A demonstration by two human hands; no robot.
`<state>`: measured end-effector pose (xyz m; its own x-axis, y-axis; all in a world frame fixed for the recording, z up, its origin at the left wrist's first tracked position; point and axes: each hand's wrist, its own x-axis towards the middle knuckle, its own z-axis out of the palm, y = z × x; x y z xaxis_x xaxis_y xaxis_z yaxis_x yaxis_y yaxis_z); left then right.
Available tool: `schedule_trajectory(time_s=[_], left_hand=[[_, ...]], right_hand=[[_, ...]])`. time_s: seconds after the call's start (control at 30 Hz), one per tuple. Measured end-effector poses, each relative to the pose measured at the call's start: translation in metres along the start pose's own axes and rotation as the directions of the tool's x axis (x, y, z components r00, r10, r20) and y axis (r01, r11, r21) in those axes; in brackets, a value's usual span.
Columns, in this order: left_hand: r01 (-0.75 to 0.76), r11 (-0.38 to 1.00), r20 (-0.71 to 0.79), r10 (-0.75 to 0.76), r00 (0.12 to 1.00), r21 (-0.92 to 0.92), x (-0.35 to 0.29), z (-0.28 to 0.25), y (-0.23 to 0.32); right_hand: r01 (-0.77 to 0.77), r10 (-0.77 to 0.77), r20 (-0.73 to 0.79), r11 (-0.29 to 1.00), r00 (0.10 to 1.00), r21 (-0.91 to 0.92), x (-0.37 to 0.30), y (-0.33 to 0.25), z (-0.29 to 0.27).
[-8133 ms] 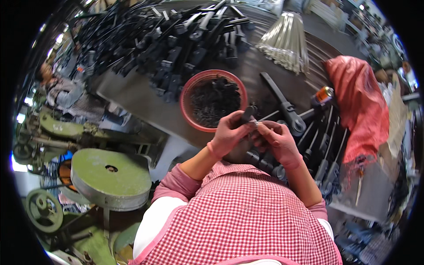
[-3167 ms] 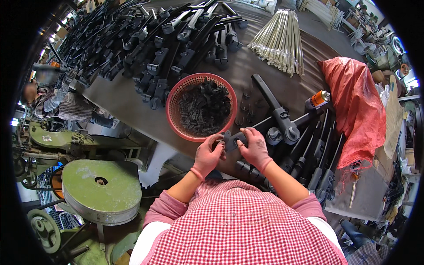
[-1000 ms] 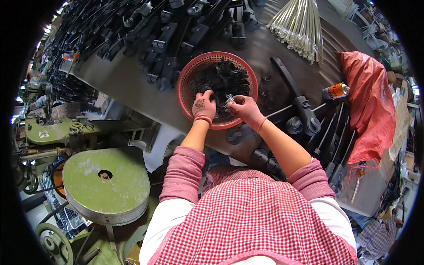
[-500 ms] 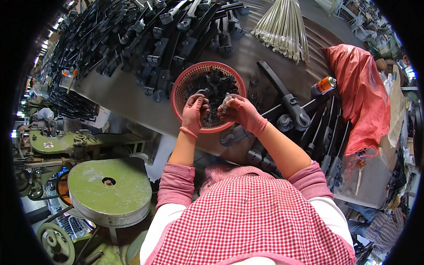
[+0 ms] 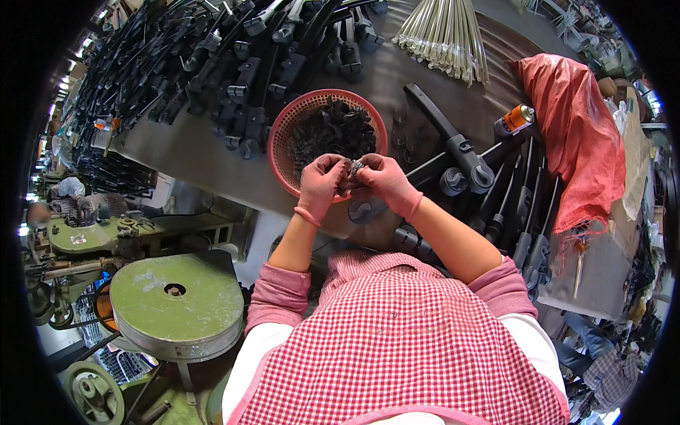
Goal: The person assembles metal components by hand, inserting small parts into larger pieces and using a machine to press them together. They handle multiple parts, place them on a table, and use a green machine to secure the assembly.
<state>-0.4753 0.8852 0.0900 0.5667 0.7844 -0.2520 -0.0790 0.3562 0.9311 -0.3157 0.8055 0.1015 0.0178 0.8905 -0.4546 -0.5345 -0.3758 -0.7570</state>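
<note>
The right hand [image 5: 389, 183] pinches a small, silvery, knobbly cluster [image 5: 355, 167].

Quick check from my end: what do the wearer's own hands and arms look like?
The left hand and right hand wear thin pink gloves; the left one ends in a visible wrist band. The forearms are bare. Dusty-pink sleeves bunch around the elbows, with white fabric above. I see no cables on the arms.

A green machine [image 5: 202, 301] stands at left; right on the bench [image 5: 202, 152], a red sack [image 5: 575, 134] lies near an orange can [image 5: 514, 120].
</note>
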Motion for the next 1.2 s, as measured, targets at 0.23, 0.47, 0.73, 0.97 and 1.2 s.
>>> schedule_trajectory(time_s=[0.23,0.47,0.73,0.97,1.2], left_hand=[[0.193,0.935,-0.228,-0.266,0.937,-0.297,-0.003,0.001,-0.026],[-0.012,0.931,-0.258,0.113,0.96,0.365,0.045,-0.026,-0.055],[0.296,0.275,-0.338,0.118,0.934,0.915,0.115,-0.082,-0.075],[0.006,0.938,-0.199,-0.08,0.977,-0.346,0.071,-0.023,-0.032],[0.037,0.932,0.155,0.021,0.988,-0.36,-0.025,0.06,0.036]], right_hand=[[-0.083,0.103,-0.057,0.955,0.993,0.286,0.01,0.009,-0.013],[0.019,0.006,-0.187,0.992,0.982,0.128,0.024,0.015,-0.018],[0.036,-0.034,-0.077,0.999,0.996,0.035,-0.003,0.004,-0.04],[0.145,-0.162,-0.16,0.983,0.974,-0.11,-0.033,-0.019,-0.026],[0.512,-0.539,-0.205,0.841,0.817,-0.175,-0.065,-0.039,0.001]])
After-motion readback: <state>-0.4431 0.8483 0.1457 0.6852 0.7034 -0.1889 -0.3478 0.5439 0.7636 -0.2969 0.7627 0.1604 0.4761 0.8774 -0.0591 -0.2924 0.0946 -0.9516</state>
